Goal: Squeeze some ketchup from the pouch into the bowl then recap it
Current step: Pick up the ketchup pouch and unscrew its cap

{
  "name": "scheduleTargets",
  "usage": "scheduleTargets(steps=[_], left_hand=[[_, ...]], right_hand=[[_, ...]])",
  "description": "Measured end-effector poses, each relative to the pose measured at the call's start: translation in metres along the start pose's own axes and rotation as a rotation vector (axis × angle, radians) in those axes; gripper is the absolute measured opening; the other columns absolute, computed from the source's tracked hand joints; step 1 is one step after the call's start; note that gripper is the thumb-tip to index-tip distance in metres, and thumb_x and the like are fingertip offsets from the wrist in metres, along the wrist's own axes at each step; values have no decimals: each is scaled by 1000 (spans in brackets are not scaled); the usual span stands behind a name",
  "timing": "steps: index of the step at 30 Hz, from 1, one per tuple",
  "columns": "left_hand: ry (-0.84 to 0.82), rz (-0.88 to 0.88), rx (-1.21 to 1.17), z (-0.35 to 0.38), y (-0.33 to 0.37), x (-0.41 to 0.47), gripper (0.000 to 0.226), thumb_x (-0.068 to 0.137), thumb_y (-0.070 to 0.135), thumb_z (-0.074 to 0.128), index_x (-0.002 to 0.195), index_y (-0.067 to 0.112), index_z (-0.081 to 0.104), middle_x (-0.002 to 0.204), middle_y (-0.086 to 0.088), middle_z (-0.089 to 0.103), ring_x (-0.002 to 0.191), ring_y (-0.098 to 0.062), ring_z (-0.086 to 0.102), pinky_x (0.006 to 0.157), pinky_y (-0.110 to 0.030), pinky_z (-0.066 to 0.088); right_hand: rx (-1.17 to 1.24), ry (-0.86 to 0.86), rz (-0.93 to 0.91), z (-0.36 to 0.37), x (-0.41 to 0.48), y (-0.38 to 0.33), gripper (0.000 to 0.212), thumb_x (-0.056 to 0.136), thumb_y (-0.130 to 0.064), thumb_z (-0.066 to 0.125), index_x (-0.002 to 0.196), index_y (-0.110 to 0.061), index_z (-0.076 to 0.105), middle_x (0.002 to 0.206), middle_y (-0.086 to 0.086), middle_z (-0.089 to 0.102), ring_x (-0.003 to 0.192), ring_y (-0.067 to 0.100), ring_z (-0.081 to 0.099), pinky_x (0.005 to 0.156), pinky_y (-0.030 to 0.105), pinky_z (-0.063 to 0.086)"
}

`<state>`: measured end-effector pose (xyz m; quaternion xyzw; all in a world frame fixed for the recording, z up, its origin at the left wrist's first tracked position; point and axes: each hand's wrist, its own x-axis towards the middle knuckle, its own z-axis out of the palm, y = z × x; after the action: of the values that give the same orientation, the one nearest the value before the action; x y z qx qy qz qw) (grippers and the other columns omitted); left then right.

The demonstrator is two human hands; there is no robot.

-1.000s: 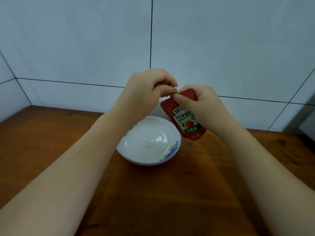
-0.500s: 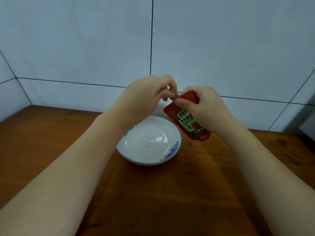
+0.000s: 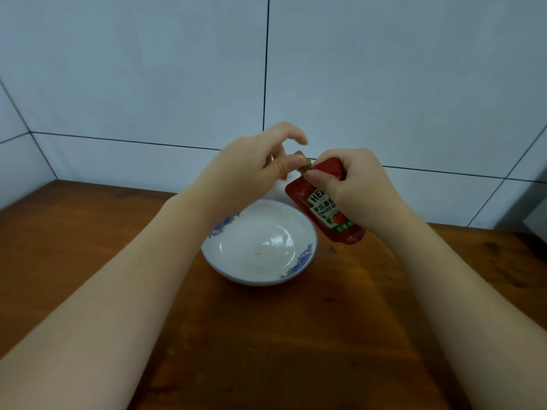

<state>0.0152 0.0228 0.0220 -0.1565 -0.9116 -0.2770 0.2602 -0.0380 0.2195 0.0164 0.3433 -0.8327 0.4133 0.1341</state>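
Note:
A red ketchup pouch (image 3: 327, 214) with a green and white label hangs tilted in the air just right of the bowl, its spout end up and to the left. My right hand (image 3: 352, 184) grips its upper part. At the spout sits a small brownish cap (image 3: 303, 164). My left hand (image 3: 251, 170) pinches that cap between thumb and a finger, the other fingers lifted and spread. A white bowl (image 3: 307, 232) with blue flowers on its rim stands on the wooden table below my hands, with only a tiny speck inside.
The wooden tabletop (image 3: 266, 335) stretches toward me from the bowl. A white tiled wall (image 3: 384, 84) closes the back and left side. A grey object (image 3: 537, 220) shows at the right edge.
My left fingers have loosened from a closed fist over the cap into a spread pinch. The pouch has tipped a little more and shifted slightly right.

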Motion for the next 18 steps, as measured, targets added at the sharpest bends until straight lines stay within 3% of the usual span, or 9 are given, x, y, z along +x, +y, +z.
scheduleTargets(steps=[3, 5, 8, 12, 16, 18], left_hand=[[16, 6, -83, 0, -2, 2, 15, 98, 25, 58, 106, 36, 61, 80, 8, 70, 65, -4, 58, 63, -21, 45], [27, -13, -72, 1, -4, 4, 5, 94, 33, 59, 96, 35, 63, 75, 10, 70, 61, -4, 57, 59, -24, 46], [40, -6, -44, -1, -8, 5, 22, 87, 57, 58, 94, 38, 67, 73, 13, 70, 64, -6, 59, 59, -23, 45], [55, 43, -111, -3, -5, 5, 22, 91, 41, 64, 111, 46, 67, 85, 14, 69, 65, -9, 59, 62, -10, 43], [58, 4, -114, -2, -2, 7, 17, 87, 51, 59, 89, 38, 70, 79, 15, 73, 60, -8, 62, 60, -32, 53], [55, -9, -118, -1, -4, 7, 23, 87, 58, 57, 93, 40, 69, 79, 14, 74, 60, -10, 62, 61, -36, 55]], right_hand=[[1, 11, 7, -2, 0, 0, 25, 94, -30, 73, 73, -41, 66, 72, -13, 69, 72, 5, 69, 59, 22, 52], [-15, 7, 2, -2, 0, 0, 27, 94, -30, 73, 71, -41, 64, 70, -13, 67, 70, 5, 67, 58, 22, 49], [-28, 6, 0, 0, 0, 1, 25, 94, -29, 74, 72, -38, 66, 72, -12, 69, 72, 11, 69, 60, 28, 53], [-25, 14, -5, 1, 0, 2, 22, 93, -29, 74, 75, -39, 66, 73, -12, 69, 74, 13, 70, 61, 30, 53], [-24, 2, 8, 2, 0, 4, 17, 92, -31, 75, 77, -36, 69, 72, -12, 69, 72, 10, 68, 59, 25, 48], [-34, -4, 8, 3, 0, 4, 17, 92, -31, 75, 76, -34, 69, 71, -12, 69, 70, 6, 67, 58, 23, 48]])
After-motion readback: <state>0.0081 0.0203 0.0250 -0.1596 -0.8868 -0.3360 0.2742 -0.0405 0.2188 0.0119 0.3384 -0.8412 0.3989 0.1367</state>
